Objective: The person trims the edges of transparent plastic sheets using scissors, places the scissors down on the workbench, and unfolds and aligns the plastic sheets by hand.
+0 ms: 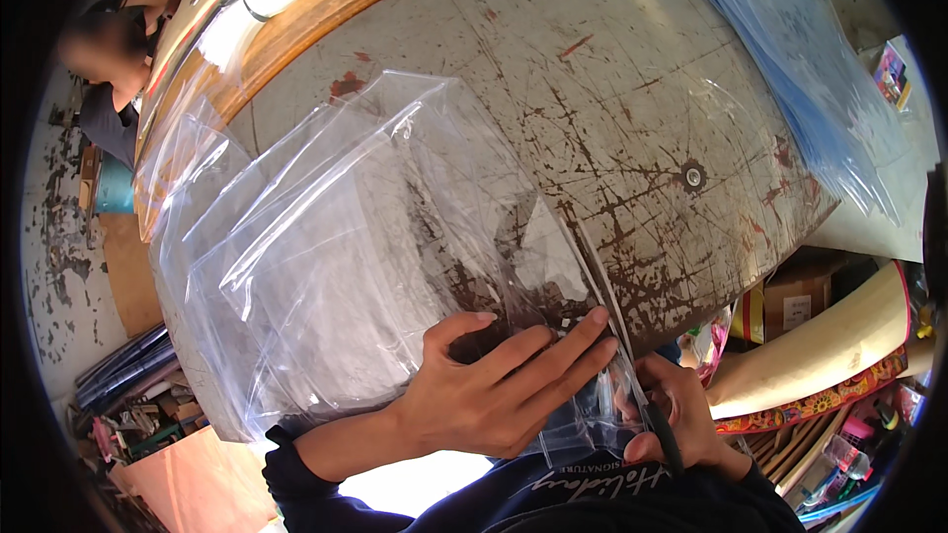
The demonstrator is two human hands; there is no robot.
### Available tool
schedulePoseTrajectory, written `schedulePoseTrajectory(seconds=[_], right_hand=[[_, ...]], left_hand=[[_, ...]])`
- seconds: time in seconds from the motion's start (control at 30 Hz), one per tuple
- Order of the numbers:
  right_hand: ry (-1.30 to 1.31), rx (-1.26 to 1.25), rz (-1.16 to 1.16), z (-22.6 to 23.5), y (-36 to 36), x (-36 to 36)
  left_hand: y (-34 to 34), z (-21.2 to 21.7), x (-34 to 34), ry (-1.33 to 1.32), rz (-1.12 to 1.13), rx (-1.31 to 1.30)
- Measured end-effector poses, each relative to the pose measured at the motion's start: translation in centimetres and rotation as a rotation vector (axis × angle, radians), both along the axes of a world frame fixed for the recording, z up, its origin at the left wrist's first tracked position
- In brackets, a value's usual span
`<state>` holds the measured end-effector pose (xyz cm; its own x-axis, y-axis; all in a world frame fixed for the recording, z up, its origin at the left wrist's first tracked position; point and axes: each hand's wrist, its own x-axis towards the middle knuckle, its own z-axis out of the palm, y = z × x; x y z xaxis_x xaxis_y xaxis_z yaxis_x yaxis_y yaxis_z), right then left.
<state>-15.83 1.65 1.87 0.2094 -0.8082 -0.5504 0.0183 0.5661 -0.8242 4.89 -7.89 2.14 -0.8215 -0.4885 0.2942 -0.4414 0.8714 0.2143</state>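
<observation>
A large clear plastic sheet (326, 227), folded or in layers, spreads over the left and middle of the worn metal tabletop and hangs over its near edge. My left hand (504, 385) lies flat on it near that edge, fingers stretched and slightly apart, holding nothing. By its fingertips runs a narrow, straight strip (599, 276) along the sheet's right side; I cannot tell whether it is plastic edge or a ruler. Just right of it, my right hand (686, 410) closes round a slim, dark-handled tool (666, 439). Its working end is hard to make out.
The scratched grey tabletop (632, 118) has a round bolt head (694, 175). Bluish plastic sheets (790, 69) drape over its far right edge. A cream roll (820, 341) and a cardboard box (798, 301) are at the right. Another person (111, 118) is at the far left.
</observation>
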Motion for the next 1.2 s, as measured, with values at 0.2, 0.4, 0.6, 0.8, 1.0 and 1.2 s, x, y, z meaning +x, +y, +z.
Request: schedulePoseTrajectory(seconds=[0.2,0.4,0.6,0.8,1.0,1.2], right_hand=[[0.018,0.006,0.033,-0.5,0.5,-0.4],[-0.027,0.059,-0.049,-0.1,0.4,-0.2],[0.244,0.041,-0.010,2.4,-0.3,-3.8],[0.944,-0.420,-0.098,4.4,-3.2,-4.6],[1.208,-0.654,-0.151,3.4,-7.0,-3.9],[1.288,-0.724,-0.012,3.4,-7.9,-4.1]], left_hand=[[0.1,0.0,-0.1,0.010,0.010,0.006],[-0.1,0.3,-0.2,0.001,0.004,0.010],[0.0,0.0,-0.1,0.007,-0.015,0.042],[-0.1,0.2,-0.4,-0.107,-0.043,0.042],[-0.4,0.0,0.0,-0.053,-0.054,0.099],[-0.4,-0.6,0.4,0.081,-0.046,0.081]])
